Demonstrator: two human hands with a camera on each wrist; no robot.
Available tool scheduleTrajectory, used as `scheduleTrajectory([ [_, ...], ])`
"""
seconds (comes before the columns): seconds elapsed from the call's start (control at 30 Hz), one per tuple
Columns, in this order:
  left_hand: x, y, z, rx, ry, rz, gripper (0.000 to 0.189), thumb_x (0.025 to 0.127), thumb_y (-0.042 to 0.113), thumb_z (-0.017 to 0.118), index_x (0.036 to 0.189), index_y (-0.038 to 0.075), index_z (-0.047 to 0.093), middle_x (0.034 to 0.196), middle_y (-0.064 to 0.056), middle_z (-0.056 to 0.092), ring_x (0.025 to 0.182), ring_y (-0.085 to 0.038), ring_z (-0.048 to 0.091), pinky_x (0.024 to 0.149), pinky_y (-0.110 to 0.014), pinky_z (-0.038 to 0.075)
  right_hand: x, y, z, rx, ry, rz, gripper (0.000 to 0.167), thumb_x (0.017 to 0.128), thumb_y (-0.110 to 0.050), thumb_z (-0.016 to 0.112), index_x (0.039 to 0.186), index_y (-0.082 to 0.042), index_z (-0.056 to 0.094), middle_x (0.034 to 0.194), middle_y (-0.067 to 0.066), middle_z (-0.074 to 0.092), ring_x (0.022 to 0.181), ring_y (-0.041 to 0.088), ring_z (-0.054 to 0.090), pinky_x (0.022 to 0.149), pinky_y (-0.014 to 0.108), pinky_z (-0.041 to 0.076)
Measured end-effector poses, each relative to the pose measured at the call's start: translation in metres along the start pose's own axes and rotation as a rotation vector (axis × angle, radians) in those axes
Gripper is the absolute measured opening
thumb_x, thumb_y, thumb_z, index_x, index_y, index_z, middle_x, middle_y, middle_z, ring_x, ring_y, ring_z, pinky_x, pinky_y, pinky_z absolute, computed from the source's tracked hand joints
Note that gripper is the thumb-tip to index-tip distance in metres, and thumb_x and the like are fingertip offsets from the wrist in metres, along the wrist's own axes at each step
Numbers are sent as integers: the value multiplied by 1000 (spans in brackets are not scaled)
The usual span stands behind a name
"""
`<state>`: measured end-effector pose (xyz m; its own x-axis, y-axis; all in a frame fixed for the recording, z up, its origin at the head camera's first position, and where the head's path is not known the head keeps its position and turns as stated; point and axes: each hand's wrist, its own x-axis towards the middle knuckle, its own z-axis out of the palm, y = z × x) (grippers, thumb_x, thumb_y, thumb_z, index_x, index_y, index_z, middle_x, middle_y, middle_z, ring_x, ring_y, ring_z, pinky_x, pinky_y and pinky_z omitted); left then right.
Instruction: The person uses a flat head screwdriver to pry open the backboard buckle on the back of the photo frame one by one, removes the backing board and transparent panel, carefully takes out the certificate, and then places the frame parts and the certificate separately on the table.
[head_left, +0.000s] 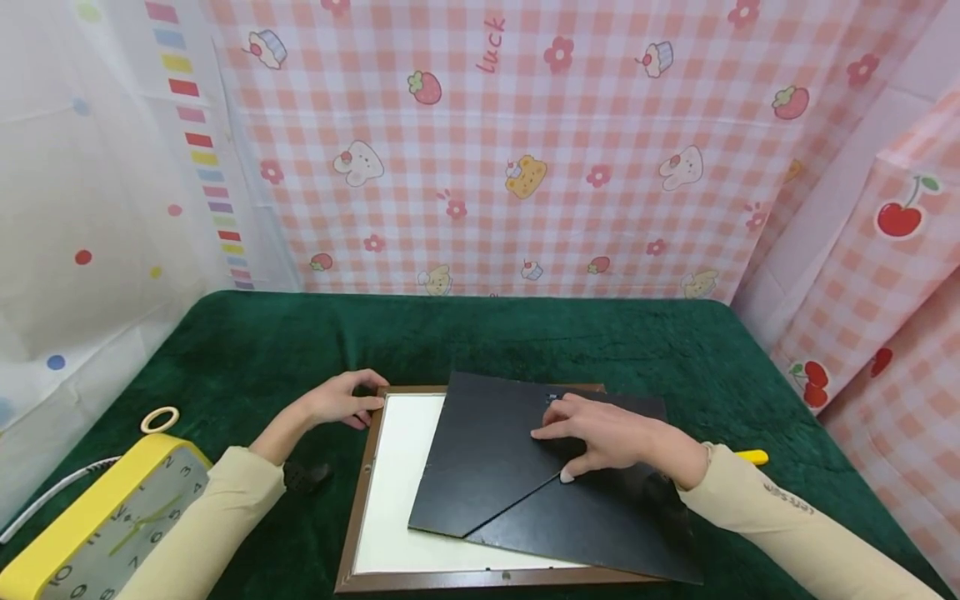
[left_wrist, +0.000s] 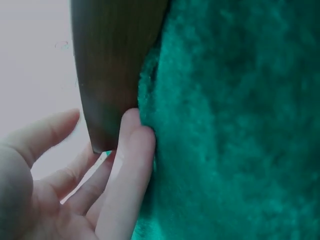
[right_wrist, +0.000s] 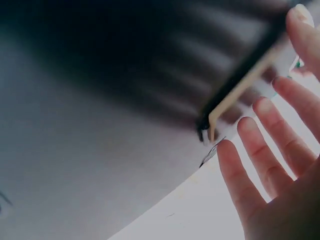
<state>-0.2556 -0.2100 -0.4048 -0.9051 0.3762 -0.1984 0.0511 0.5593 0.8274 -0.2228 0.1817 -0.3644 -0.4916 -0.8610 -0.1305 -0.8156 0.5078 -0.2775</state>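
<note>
A brown picture frame (head_left: 362, 500) lies on the green cloth with a pale panel (head_left: 392, 467) inside it. My left hand (head_left: 341, 400) holds its far left corner, thumb and fingers on either side of the brown rail (left_wrist: 110, 75). Askew over the frame, reaching past its right side, is a black backing board (head_left: 461, 450) with a stand flap (head_left: 536, 521). My right hand (head_left: 611, 429) is over that board, its thumb at the flap's slanted edge and its fingers spread. The right wrist view shows those fingers (right_wrist: 255, 170) apart beside the flap's edge (right_wrist: 245, 82).
At the left stands a yellow clock (head_left: 153, 454), with a pale ring (head_left: 146, 422) and a white cable (head_left: 56, 493) near it. A dark object (head_left: 306, 477) lies beneath my left wrist. Something yellow (head_left: 752, 457) shows behind the right sleeve. A checked curtain (head_left: 487, 167) hangs behind the table.
</note>
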Motion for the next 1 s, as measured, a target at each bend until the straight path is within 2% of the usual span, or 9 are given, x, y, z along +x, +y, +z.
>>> scheduleTrajectory([
  [0.07, -1, 2, 1, 22, 16, -10, 42, 85, 20, 60, 117, -2, 44, 112, -20, 42, 70, -21, 58, 62, -34, 50, -3, 4, -2, 56, 33, 23, 59, 78, -42, 63, 128, -14, 48, 120, 0, 43, 107, 14, 38, 85, 34, 38],
  [0.17, -2, 5, 3, 70, 26, 1, 50, 81, 23, 65, 117, -3, 44, 113, -21, 41, 69, -20, 57, 61, -33, 50, -12, 17, -9, 168, 137, 93, 59, 80, -44, 60, 128, -12, 47, 122, 3, 43, 109, 19, 40, 84, 40, 39],
  [0.3, -4, 9, 4, 104, 35, 20, 51, 79, 21, 67, 117, -4, 44, 113, -22, 41, 67, -19, 56, 60, -32, 50, -37, 51, -18, 282, 268, 256, 56, 83, -41, 58, 127, -7, 46, 119, 10, 46, 106, 28, 45, 79, 45, 41],
  [0.4, -4, 9, 5, 116, 43, 20, 50, 79, 20, 67, 117, -3, 44, 112, -22, 43, 67, -18, 56, 60, -31, 50, -59, 78, -16, 375, 262, 399, 56, 85, -38, 55, 128, -3, 44, 120, 16, 45, 108, 33, 43, 80, 46, 40],
  [0.53, -4, 9, 6, 125, 38, 26, 51, 79, 20, 67, 117, -4, 44, 112, -22, 43, 67, -18, 55, 60, -32, 50, -83, 103, -7, 649, 164, 501, 55, 90, -33, 51, 132, 0, 37, 126, 22, 40, 111, 35, 42, 82, 44, 41],
  [0.63, -4, 7, 5, 132, 38, 26, 50, 79, 20, 67, 117, -4, 44, 112, -22, 42, 66, -18, 55, 59, -32, 50, -93, 113, 0, 898, 103, 514, 52, 91, -27, 49, 134, -1, 33, 126, 21, 40, 107, 34, 45, 80, 42, 44],
  [0.73, -4, 7, 5, 131, 48, 13, 49, 79, 19, 67, 117, -3, 45, 112, -21, 43, 66, -18, 56, 59, -31, 50, -100, 118, 6, 1080, 69, 492, 49, 92, -20, 47, 135, -2, 30, 121, 18, 46, 98, 32, 51, 78, 43, 45],
  [0.83, -4, 7, 5, 136, 46, 10, 49, 79, 20, 67, 117, -3, 45, 112, -21, 43, 66, -18, 56, 59, -31, 50, -103, 122, 13, 1197, 48, 445, 47, 94, -14, 44, 136, -4, 29, 114, 16, 51, 88, 29, 56, 78, 44, 45],
  [1.0, -3, 8, 5, 135, 48, 4, 48, 79, 20, 67, 117, -2, 45, 112, -20, 43, 66, -18, 55, 60, -31, 50, -106, 125, 22, 1328, 48, 346, 43, 95, -9, 40, 137, -10, 31, 107, 15, 57, 77, 19, 60, 75, 39, 47],
])
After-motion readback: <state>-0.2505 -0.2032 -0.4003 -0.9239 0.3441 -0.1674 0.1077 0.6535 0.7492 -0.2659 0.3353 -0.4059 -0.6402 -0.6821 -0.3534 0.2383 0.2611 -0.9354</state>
